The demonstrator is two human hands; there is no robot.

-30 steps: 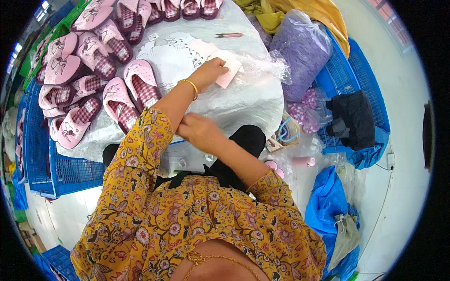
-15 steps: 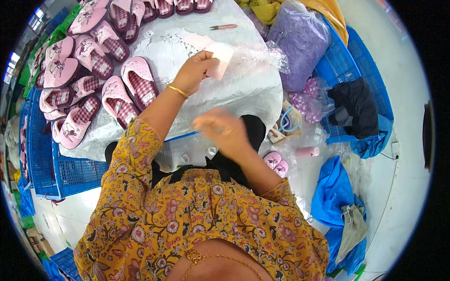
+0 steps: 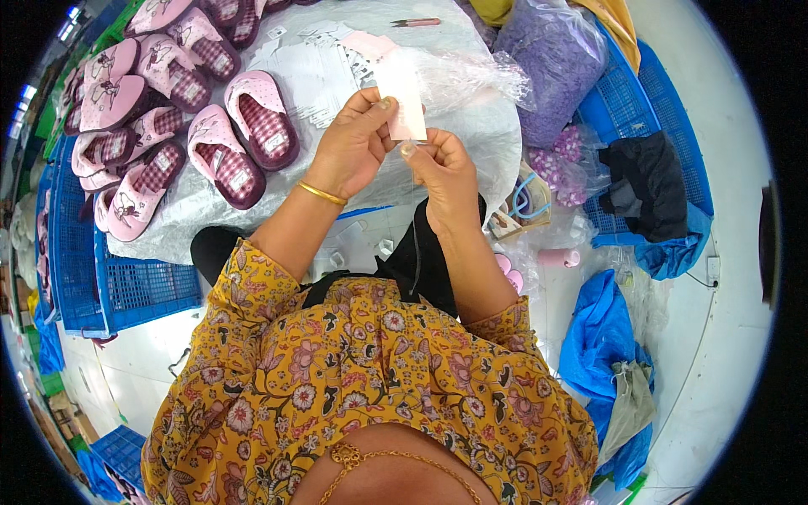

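Admittedly, any print on the flat, pale pink card [image 3: 408,105] was illegible. Left hand [image 3: 353,141] pinched its edge; right hand [image 3: 448,174] had fingertips together just below.

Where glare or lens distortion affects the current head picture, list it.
Head view: glare washes the upper part of the card in the left hand to near-white; head view: the blue crate at right bows along the fisheye rim; head view: the corners are black.
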